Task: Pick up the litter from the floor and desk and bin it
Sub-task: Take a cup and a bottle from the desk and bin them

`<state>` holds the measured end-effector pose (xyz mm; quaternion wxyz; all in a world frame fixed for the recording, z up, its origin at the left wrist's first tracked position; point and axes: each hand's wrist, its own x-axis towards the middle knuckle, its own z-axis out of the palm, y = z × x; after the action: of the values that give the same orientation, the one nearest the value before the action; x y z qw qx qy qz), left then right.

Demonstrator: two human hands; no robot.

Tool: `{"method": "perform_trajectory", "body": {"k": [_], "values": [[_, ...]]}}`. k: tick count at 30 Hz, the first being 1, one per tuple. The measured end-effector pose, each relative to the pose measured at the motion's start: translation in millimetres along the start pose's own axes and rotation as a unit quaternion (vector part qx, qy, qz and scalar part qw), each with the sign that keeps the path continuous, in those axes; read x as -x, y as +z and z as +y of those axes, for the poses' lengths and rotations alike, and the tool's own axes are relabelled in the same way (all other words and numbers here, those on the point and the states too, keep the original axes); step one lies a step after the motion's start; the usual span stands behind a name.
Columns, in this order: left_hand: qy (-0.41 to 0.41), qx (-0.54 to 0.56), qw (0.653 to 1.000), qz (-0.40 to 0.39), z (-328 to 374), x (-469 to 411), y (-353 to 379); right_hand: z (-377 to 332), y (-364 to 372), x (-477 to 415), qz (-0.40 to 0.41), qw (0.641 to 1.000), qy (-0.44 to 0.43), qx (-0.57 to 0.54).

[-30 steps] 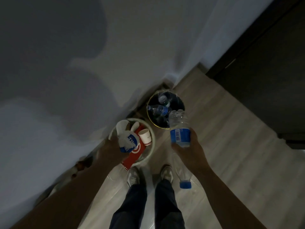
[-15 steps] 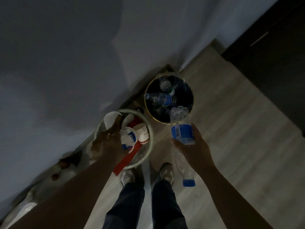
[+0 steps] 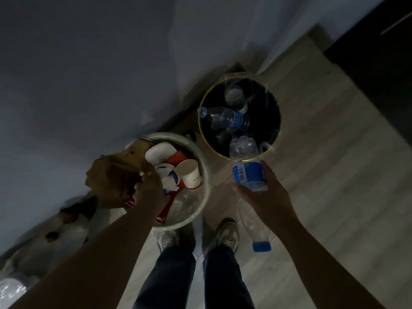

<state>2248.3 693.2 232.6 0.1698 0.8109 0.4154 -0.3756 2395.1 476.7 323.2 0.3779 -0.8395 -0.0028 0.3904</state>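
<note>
The sorting is well along. The dark bin [image 3: 276, 121] by the wall already holds several clear plastic bottles [image 3: 225, 118], and the pale bin [image 3: 206, 175] beside it holds paper cups [image 3: 189, 173], a white bowl-like container [image 3: 159, 152] and red packaging [image 3: 177, 158]. What is left, as far as the head view shows, is what the person carries.

The right hand [image 3: 265, 197] is closed around two water bottles. One [image 3: 247, 168] points base-first toward the near rim of the dark bin, its blue label and barcode facing up, its base just over the rim. The other [image 3: 256, 226] hangs below the hand with its blue cap toward the floor [image 3: 334, 175], near the person's right shoe [image 3: 227, 235]. Both look empty, thin-walled and slightly crumpled.

The left hand [image 3: 148, 190] grips a crumpled brown paper bag [image 3: 116, 175] at the far-left edge of the pale bin; the bag lies partly over the rim, not yet inside. The light is dim, so whether that hand holds anything else is unclear. Pale bags or wrapping [image 3: 44, 241] lie against the wall at lower left; possibly more litter.
</note>
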Motion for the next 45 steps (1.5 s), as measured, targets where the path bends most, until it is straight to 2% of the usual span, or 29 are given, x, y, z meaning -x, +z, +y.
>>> {"method": "perform_trajectory", "body": {"k": [3, 8, 10, 15, 18, 23, 28, 32, 36, 39, 42, 45], "values": [[0.005, -0.020, 1.000, -0.020, -4.6, -8.2, 13.8, 2.5, 7.9, -9.9, -0.003, 1.000, 0.004, 0.009], [0.006, 0.057, 0.992, -0.110, -12.2, -16.6, 22.2, 3.4, 11.7, -25.3, 0.003, 0.999, 0.010, 0.047], [0.014, 0.077, 0.989, -0.122, -13.9, -12.6, 19.5, 1.6, 10.4, -29.5, 0.005, 0.999, 0.014, 0.047], [0.050, 0.105, 0.988, -0.103, -16.5, 1.5, -0.5, -13.5, 0.4, -32.7, 0.028, 0.997, 0.043, 0.055], [0.089, 0.116, 0.988, -0.048, -15.2, 10.5, -15.8, -24.5, -8.8, -35.2, 0.056, 0.993, 0.059, 0.085], [0.132, 0.019, 0.991, -0.006, -11.1, 17.4, -38.3, -44.2, -21.2, -42.5, 0.043, 0.985, 0.109, 0.127], [0.178, 0.015, 0.982, 0.055, -3.2, 19.1, -59.4, -58.4, -30.0, -62.4, 0.018, 0.970, 0.157, 0.183], [0.184, 0.027, 0.981, 0.048, 2.5, 17.5, -68.8, -65.2, -27.9, -87.8, -0.029, 0.952, 0.174, 0.250], [0.186, 0.046, 0.981, 0.039, 3.5, 18.6, -72.6, -66.1, -20.6, -103.5, 0.000, 0.956, 0.170, 0.240], [0.187, 0.052, 0.980, 0.038, 3.1, 19.8, -76.0, -78.0, -11.8, -115.5, -0.030, 0.944, 0.209, 0.255], [0.191, 0.049, 0.980, 0.040, 2.7, 20.9, -76.8, -89.5, -0.1, -126.5, -0.056, 0.952, 0.218, 0.206], [0.193, 0.053, 0.979, 0.039, 2.1, 21.0, -76.9, -91.0, 10.2, -131.3, -0.066, 0.943, 0.204, 0.255]]}}
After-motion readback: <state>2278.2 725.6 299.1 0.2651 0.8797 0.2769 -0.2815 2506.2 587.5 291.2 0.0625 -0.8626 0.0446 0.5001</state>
